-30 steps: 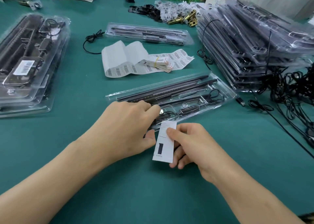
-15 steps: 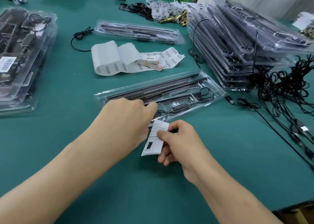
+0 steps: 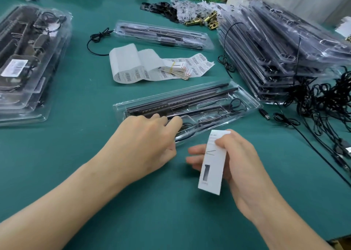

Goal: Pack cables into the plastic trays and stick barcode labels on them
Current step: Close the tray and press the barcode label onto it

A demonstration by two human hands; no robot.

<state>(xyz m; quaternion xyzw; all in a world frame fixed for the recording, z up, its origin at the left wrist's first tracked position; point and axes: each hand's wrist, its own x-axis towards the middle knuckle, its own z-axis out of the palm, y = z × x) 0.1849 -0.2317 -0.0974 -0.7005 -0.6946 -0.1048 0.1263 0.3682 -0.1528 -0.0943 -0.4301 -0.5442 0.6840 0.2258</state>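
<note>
Closest in, the right hand holds a narrow white paper card up off the teal-green table. The thumb is clamped on the card's upper part against the forefinger, and the other fingers spread loosely behind it. The card stands almost upright with a dark bar printed low on its face; the small print is too blurred to read.

Just to the left, the left hand is on the near-left end of a long clear plastic tray. Its fingers are curled together over the top and the thumb is tucked at the near rim, so it grips the tray. Inside the tray, thin black rods run along the far side, and a looped black cable sits in the right-hand pocket. The card is just in front of the tray's near edge.

Past the tray, a curling white strip of barcode labels lies on the table with a small banded bundle of paper tags on top.

Further back is a second clear tray, with a loose tied black cord beside its left end.

Far left sits a stack of filled clear trays, and the top one wears a white barcode label. Far right, a tall stack of clear trays has a tangle of loose black cables beside it. At the back lie brass-coloured metal fittings.
</note>
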